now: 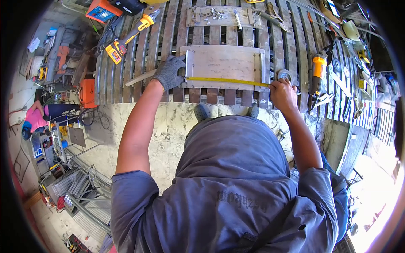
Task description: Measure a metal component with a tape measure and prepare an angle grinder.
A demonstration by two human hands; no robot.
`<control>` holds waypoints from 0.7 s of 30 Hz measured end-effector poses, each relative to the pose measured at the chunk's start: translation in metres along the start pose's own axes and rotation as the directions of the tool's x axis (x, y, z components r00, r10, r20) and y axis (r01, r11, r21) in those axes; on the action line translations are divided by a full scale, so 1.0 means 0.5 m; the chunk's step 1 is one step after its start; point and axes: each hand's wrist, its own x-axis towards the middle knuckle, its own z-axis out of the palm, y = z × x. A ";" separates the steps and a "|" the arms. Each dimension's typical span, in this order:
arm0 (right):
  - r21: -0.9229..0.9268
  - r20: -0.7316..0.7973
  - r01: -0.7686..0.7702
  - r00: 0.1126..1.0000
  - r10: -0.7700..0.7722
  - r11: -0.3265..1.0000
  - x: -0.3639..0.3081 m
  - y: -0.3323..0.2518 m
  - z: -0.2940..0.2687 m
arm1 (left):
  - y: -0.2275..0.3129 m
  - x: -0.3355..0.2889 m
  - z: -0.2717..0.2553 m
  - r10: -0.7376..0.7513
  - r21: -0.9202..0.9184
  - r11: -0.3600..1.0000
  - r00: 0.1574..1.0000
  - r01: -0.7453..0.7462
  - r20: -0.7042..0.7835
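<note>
Flat metal panel [223, 63] lies on the slatted worktop [230, 97], directly in front of the person; its long axis runs left to right, across the slats, which point away from the body. Narrow raised flanges show at its left and right ends. Yellow tape blade [228, 80] extends along the panel's near part, long axis also left to right, nearly parallel to the near edge, its right end slightly closer to the person. Left hand [169, 74], in a grey glove, is at the panel's left end: thumb and fingers parted in a C shape, tips at the flange; cannot tell whether they pinch it or the tape's end. Right hand [284, 93], bare, is just past the panel's right end, fingers curled closed on the tape blade. A round pale object [284, 75] sits just beyond that hand; kind unclear. Thin flat strip [139, 79] slants beside the glove. Yellow power tool [145, 22] lies farther left; orange-handled tool [318, 67] lies to the right.
</note>
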 end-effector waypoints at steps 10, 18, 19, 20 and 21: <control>0.013 0.046 0.038 0.998 -0.038 0.999 0.009 0.022 0.019 | -0.006 0.027 0.018 0.101 -0.046 0.994 0.995 -0.101 0.006; 0.040 0.032 0.062 0.998 -0.063 0.997 0.011 0.033 0.026 | 0.002 0.012 0.013 0.068 0.011 0.998 0.998 -0.068 -0.009; 0.022 0.037 0.055 0.998 -0.056 0.998 0.013 0.034 0.027 | 0.003 0.013 0.014 0.059 -0.006 0.998 0.998 -0.059 0.001; 0.027 0.028 0.056 0.998 -0.057 0.998 0.014 0.034 0.028 | 0.005 0.013 0.015 0.074 0.005 0.997 0.997 -0.074 -0.006; 0.045 0.027 0.061 0.998 -0.062 0.997 0.016 0.036 0.028 | 0.006 0.014 0.016 0.052 0.028 0.998 0.999 -0.052 0.011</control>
